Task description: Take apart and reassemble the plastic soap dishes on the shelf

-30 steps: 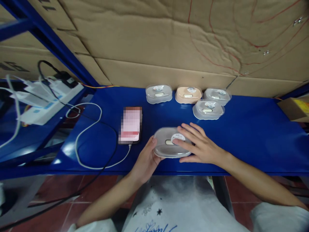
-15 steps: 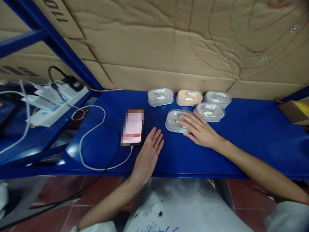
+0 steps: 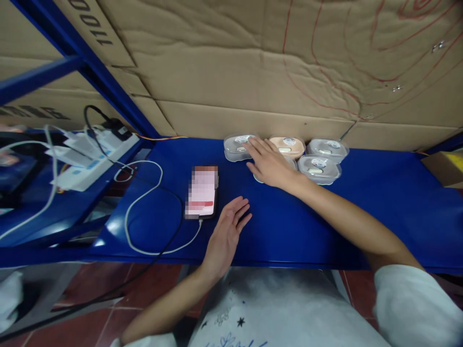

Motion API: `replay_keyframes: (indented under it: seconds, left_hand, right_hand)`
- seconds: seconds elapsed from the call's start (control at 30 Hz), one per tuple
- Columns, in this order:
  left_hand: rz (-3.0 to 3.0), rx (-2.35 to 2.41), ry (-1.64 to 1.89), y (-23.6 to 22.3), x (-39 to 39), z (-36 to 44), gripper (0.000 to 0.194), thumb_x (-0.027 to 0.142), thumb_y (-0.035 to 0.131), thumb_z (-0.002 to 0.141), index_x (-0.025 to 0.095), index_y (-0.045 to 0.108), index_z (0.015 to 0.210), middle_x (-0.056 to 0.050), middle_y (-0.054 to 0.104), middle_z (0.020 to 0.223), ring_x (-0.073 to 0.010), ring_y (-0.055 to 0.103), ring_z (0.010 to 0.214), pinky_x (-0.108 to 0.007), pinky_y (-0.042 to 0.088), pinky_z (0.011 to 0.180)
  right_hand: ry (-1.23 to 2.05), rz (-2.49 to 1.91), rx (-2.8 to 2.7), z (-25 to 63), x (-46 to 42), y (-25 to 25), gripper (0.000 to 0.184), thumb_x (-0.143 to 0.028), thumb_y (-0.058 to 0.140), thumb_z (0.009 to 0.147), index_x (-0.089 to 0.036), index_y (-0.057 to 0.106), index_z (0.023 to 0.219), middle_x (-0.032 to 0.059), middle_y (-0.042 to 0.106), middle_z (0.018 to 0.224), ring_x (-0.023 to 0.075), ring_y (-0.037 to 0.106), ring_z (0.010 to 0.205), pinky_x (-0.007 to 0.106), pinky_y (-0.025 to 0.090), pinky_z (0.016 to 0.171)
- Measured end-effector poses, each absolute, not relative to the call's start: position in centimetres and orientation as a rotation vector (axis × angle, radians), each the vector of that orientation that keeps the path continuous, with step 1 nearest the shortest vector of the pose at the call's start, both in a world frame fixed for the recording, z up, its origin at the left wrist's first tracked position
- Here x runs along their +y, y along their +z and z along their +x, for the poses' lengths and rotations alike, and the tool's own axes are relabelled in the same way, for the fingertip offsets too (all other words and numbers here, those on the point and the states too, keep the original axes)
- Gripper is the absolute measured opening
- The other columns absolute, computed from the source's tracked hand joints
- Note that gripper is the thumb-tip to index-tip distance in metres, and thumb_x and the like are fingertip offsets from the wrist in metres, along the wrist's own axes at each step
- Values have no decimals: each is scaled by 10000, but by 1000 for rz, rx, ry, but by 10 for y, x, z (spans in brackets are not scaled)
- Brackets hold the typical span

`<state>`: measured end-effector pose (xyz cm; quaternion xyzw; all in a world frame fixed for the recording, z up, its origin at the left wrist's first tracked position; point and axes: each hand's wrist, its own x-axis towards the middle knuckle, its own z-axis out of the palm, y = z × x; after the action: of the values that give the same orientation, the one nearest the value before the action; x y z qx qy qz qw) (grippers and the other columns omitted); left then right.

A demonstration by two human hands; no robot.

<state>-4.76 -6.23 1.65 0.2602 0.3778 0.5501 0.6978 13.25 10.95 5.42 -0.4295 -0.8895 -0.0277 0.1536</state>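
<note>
My right hand is stretched out, its fingertips at the right edge of the grey plastic box with a clear lid at the back left; whether they touch it I cannot tell. Under the palm a second grey box is mostly hidden. Beside the fingers sits a peach box. Two more grey boxes, one at the back and one in front of it, stand to the right. My left hand is open and holds nothing, near the table's front edge, right of a phone.
A white cable runs from the phone in a loop across the blue table. At the left lies a power strip full of plugs. Cardboard closes off the back, and a small carton stands far right.
My right hand has moved left and away from me, from the front grey box to the back-left one. The front box now sits closer to the peach one. My left hand has barely moved.
</note>
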Motion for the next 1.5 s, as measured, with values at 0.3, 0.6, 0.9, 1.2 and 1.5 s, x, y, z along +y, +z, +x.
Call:
replay_keyframes:
  seconds: [0.3,0.6,0.9,1.2,1.5]
  left_hand:
    - [994,904,1455,27,-73,-56,328,298,668,1032,334,694,1358,-47,545,1606,-298,418,1557,-441,378,1269]
    - [1764,1136,1348,16,-72,-67,597,225,694,990,342,496,1541,-96,394,1678,-333,364,1590,-578,358,1291]
    - [2460,1582,1010,9,-58,-62,675,337,770,958,233,443,1539,-247,363,1672,-475,389,1557,-682,446,1201]
    - [2397,1096,730,25,-72,-78,495,175,684,983,327,567,1440,-137,307,1692,-418,365,1586,-650,448,1226]
    - [1938,983,894,7,-65,-75,905,208,834,851,372,311,1570,-136,341,1676,-384,387,1580,-652,408,1256]
  right_hand:
    - [-61,-1191,-2632,111,89,43,477,-228,551,1040,-57,522,1484,256,547,1551,392,489,1502,640,312,1296]
    - [115,-923,-2564,134,54,45,574,-20,430,964,-183,544,1502,167,644,1319,317,608,1332,668,402,1236]
    - [-214,-947,-2596,190,-14,37,431,-121,541,1007,-152,635,1426,164,720,1298,322,654,1212,522,526,1035]
    - [-202,-1187,-2487,199,0,28,442,-160,497,1062,-120,581,1494,209,657,1436,356,628,1293,524,516,1045]
    - [622,-779,-2551,213,-17,39,832,-572,712,974,-272,362,1667,165,366,1729,347,345,1609,601,388,1265]
